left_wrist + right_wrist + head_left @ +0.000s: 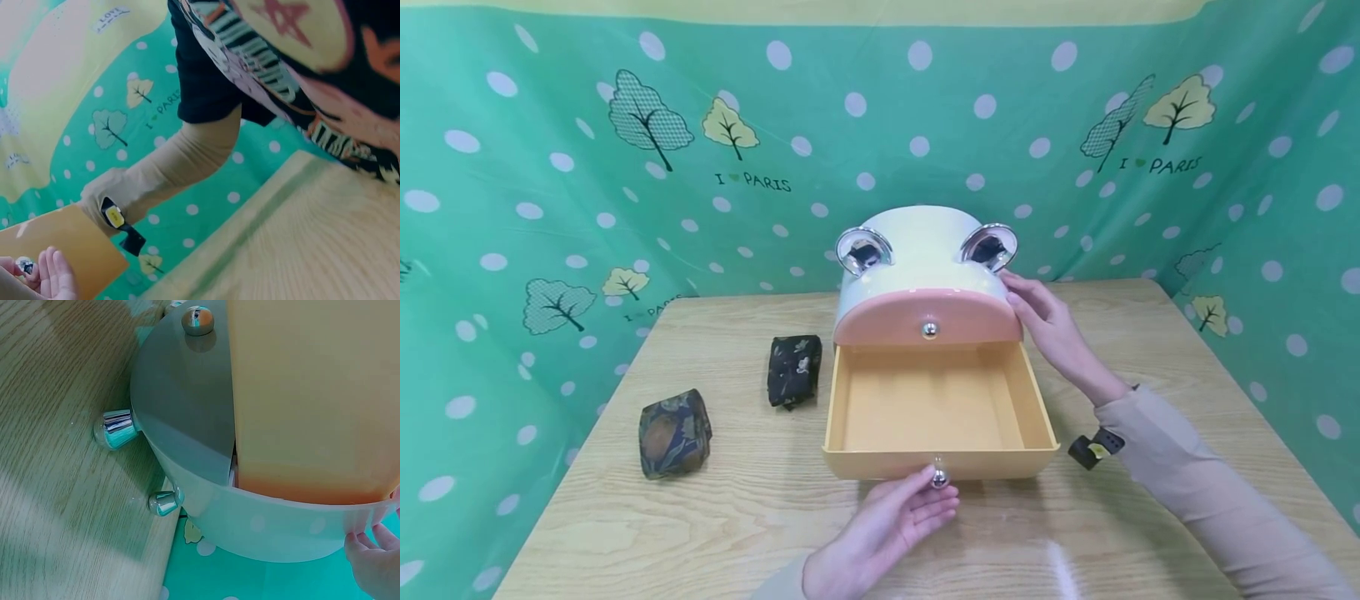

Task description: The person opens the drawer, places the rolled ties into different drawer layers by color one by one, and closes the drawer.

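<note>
A white frog-shaped storage box with a pink upper front stands at the back of the table. Its lower yellow drawer is pulled out, and the inside shows bare. My left hand, palm up, pinches the round silver drawer knob between thumb and finger. The knob shows between the fingers in the left wrist view too. Against the box's right side rests my right hand, its fingers extended along the white wall.
Two folded dark floral cloth bundles lie left of the box, one close to it and one nearer the front left. A second silver knob sits on the pink front. Green polka-dot curtain surrounds the wooden table.
</note>
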A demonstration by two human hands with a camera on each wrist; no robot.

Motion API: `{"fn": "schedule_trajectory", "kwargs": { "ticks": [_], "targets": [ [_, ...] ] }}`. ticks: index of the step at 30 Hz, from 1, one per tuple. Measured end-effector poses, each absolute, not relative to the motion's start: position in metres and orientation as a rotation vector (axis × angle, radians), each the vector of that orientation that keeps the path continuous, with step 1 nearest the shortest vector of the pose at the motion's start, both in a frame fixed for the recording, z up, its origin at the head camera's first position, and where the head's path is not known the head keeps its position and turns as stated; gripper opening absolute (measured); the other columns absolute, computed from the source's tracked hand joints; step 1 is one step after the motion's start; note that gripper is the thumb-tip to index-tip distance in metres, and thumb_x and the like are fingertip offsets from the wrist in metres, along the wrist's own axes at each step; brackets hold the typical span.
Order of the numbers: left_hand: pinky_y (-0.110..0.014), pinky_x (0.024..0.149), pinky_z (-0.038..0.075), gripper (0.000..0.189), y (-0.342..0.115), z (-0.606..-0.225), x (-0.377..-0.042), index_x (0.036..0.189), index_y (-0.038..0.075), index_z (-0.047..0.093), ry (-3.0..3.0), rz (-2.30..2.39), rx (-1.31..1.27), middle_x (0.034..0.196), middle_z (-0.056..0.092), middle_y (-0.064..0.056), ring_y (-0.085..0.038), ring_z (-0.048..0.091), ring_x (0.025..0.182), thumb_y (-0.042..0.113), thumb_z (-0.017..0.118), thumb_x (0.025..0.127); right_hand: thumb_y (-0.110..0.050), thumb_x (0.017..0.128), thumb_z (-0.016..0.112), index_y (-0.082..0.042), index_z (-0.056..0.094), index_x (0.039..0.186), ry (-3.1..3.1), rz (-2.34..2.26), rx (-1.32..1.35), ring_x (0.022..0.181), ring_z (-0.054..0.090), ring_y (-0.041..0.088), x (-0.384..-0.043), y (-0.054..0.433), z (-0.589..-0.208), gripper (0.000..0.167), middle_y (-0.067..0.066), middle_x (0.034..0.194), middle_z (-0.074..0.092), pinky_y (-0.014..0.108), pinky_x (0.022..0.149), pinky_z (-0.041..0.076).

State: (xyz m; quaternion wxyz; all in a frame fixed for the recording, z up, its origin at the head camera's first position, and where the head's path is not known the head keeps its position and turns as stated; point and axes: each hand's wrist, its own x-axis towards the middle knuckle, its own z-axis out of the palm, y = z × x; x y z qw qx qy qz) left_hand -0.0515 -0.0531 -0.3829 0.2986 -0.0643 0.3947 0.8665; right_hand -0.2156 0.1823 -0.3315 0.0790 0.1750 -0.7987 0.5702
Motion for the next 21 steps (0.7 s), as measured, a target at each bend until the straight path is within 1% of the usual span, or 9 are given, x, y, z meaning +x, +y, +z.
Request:
{"fn": "schedule_trajectory", "kwargs": {
  "ticks": [4,13,17,21],
  "targets": [
    [-0.033,0.092,0.044,0.019,-0.055,-0.383,-0.052,0.095,0.004,0.055,1.066,2.279,-0.146,0.089,0.063,-0.007,-0.018,0.060,0.089,0.021,0.053,0.088,-0.025,0.094,0.044,0.000,0.042,0.127,-2.394,1.707,0.526,0.127,0.031,0.023,-0.216,0.182,-0.331,0.041,0.009,0.138,0.035,0.040,0.105,0.026],
    [-0.038,0.094,0.042,0.032,-0.064,-0.386,-0.051,0.107,-0.001,0.052,1.163,2.206,-0.053,0.099,0.061,-0.013,-0.023,0.058,0.096,0.024,0.052,0.088,-0.025,0.094,0.043,-0.001,0.040,0.128,-2.418,1.693,0.526,0.128,0.029,0.025,-0.215,0.183,-0.330,0.042,0.010,0.139,0.034,0.042,0.105,0.025],
    [-0.038,0.093,0.042,0.034,-0.072,-0.389,-0.051,0.111,-0.004,0.051,1.182,2.184,0.019,0.103,0.060,-0.014,-0.026,0.057,0.099,0.022,0.051,0.089,-0.027,0.094,0.043,-0.001,0.040,0.128,-2.426,1.687,0.518,0.128,0.029,0.024,-0.216,0.183,-0.331,0.043,0.009,0.140,0.033,0.042,0.105,0.026],
    [-0.038,0.095,0.041,0.030,-0.082,-0.394,-0.050,0.112,-0.003,0.051,1.160,2.164,0.082,0.109,0.058,-0.016,-0.026,0.055,0.103,0.017,0.050,0.089,-0.028,0.093,0.044,-0.002,0.040,0.128,-2.429,1.684,0.514,0.128,0.029,0.024,-0.217,0.183,-0.332,0.044,0.009,0.140,0.033,0.042,0.105,0.026]
  ]
}}
